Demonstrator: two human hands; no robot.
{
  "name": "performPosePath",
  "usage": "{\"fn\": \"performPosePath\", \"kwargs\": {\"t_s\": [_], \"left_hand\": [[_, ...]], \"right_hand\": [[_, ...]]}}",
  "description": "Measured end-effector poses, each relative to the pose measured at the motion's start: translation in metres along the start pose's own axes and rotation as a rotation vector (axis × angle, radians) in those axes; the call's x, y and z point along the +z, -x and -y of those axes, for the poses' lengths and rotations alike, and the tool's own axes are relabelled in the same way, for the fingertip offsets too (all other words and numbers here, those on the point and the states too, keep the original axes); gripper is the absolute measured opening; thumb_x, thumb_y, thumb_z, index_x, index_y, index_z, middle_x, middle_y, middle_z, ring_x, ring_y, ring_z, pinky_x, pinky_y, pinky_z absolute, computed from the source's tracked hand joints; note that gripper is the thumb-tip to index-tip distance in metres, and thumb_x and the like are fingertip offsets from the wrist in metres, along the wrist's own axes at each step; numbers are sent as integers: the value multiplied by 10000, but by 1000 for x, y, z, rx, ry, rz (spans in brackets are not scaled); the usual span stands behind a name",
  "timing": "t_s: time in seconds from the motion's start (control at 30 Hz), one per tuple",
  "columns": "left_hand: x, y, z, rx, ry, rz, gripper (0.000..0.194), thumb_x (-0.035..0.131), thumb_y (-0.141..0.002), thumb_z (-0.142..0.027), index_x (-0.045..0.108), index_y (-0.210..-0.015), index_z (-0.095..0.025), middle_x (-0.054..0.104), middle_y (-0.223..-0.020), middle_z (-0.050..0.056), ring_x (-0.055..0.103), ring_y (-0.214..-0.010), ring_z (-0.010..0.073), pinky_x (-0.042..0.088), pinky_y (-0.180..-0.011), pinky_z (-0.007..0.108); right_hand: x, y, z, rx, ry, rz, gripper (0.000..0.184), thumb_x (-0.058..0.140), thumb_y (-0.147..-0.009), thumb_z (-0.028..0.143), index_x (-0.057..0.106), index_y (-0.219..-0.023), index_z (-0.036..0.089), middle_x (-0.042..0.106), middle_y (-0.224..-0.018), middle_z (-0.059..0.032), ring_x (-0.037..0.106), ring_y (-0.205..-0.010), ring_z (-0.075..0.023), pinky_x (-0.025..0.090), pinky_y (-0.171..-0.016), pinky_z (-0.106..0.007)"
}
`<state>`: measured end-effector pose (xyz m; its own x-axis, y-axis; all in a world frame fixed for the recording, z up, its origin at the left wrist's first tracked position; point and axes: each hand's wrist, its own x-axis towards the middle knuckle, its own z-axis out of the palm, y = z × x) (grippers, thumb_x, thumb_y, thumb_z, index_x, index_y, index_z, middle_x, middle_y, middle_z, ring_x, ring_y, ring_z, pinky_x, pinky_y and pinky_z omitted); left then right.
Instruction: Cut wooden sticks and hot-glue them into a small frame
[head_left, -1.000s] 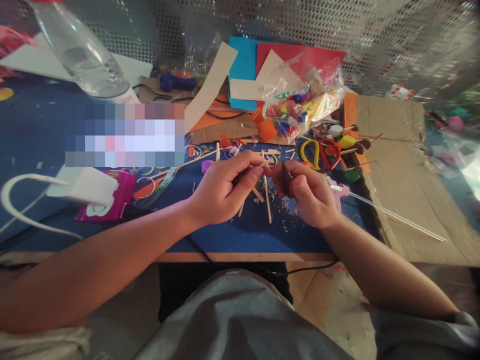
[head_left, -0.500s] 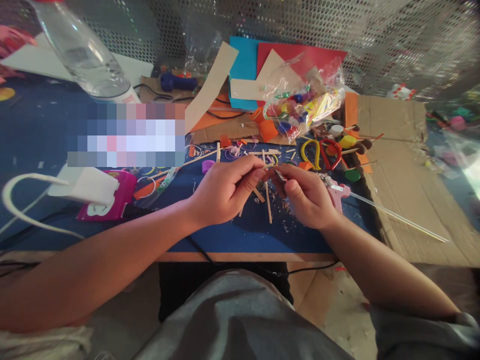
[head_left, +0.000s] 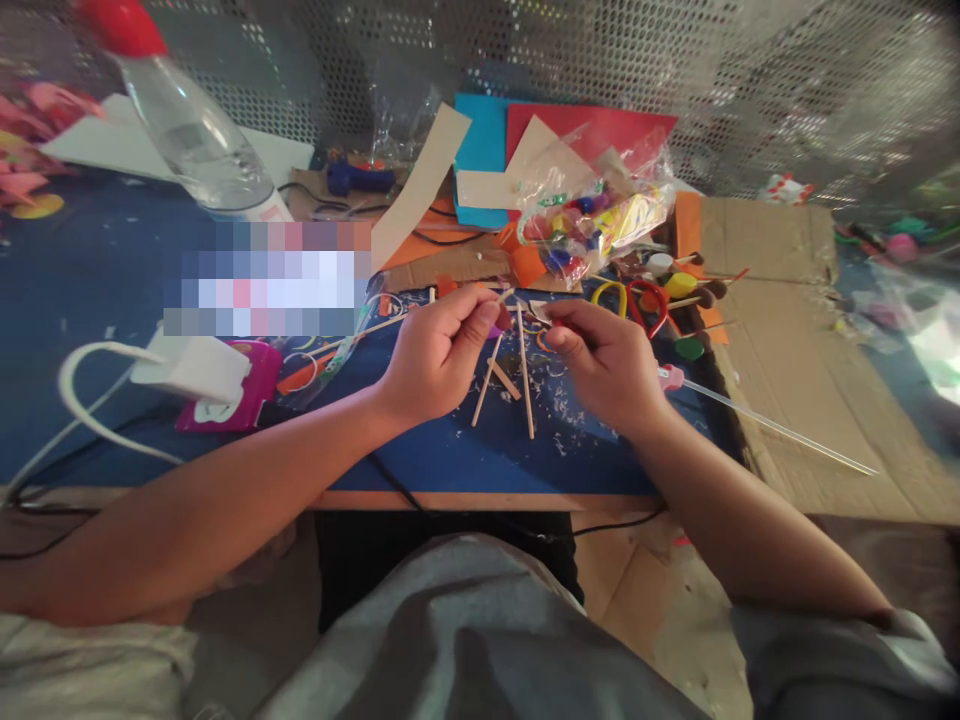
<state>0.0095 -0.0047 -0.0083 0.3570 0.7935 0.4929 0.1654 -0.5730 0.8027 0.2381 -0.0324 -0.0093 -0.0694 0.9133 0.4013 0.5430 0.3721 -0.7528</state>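
Observation:
Over the middle of the blue table, my left hand (head_left: 442, 350) pinches a thin wooden stick (head_left: 506, 296); only its short pale tip sticks out past the thumb. My right hand (head_left: 609, 362) is closed on a small flat metal blade (head_left: 538, 312), whose edge points toward the left hand. A narrow gap separates the two hands. Below them lie a long wooden stick (head_left: 526, 385), a shorter stick (head_left: 486, 385) and a flat wooden piece (head_left: 504, 380), with pale shavings scattered around.
A pink glue gun (head_left: 670, 377) with a clear glue stick (head_left: 780, 425) lies beside my right wrist. Scissors (head_left: 651, 310) and a plastic bag of colourful bits (head_left: 600, 215) sit behind. At left are a bottle (head_left: 210, 150) and a white plug (head_left: 195, 370). Cardboard (head_left: 817, 370) covers the right.
My hands have moved apart, and the blade has come away from the stick. The left hand has risen slightly. The view has shifted a little.

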Motion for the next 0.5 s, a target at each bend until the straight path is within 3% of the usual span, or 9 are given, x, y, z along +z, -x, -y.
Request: {"fn": "performPosePath", "kwargs": {"t_s": [0.17, 0.3, 0.4, 0.5], "left_hand": [[0, -12, -5, -28, 41, -8, 463, 528, -1145, -626, 674, -978, -219, 664, -746, 16, 639, -723, 160, 453, -631, 305], [-2, -11, -14, -39, 62, 48, 341, 553, -1145, -556, 647, -1067, -238, 519, -653, -47, 484, -567, 135, 366, -567, 320], [-7, 1, -22, -20, 29, 119, 151, 552, -1144, -416, 540, -1180, -269, 413, -601, -94, 363, -488, 136, 293, -550, 349], [-16, 19, -28, 2, -84, 196, 93, 540, -1118, -295, 450, -1120, -272, 423, -584, -105, 391, -475, 142, 304, -557, 349]], "right_hand": [[-11, -7, 6, 14, 30, 29, 704, 680, -952, 868, 832, -1121, 202, 754, -838, -43, 592, -710, -183, 431, -680, -355], [-18, 1, 16, 40, -2, 129, 645, 673, -1004, 796, 800, -1165, 185, 696, -820, -24, 553, -720, -176, 425, -685, -346], [-23, 19, 23, 45, -9, 259, 429, 709, -1049, 568, 766, -1215, 177, 687, -859, -22, 559, -734, -173, 465, -701, -338], [-28, 44, 27, -55, -2, 288, 212, 693, -1017, 306, 753, -1193, 204, 730, -1029, -72, 657, -911, -221, 554, -861, -378]]}}
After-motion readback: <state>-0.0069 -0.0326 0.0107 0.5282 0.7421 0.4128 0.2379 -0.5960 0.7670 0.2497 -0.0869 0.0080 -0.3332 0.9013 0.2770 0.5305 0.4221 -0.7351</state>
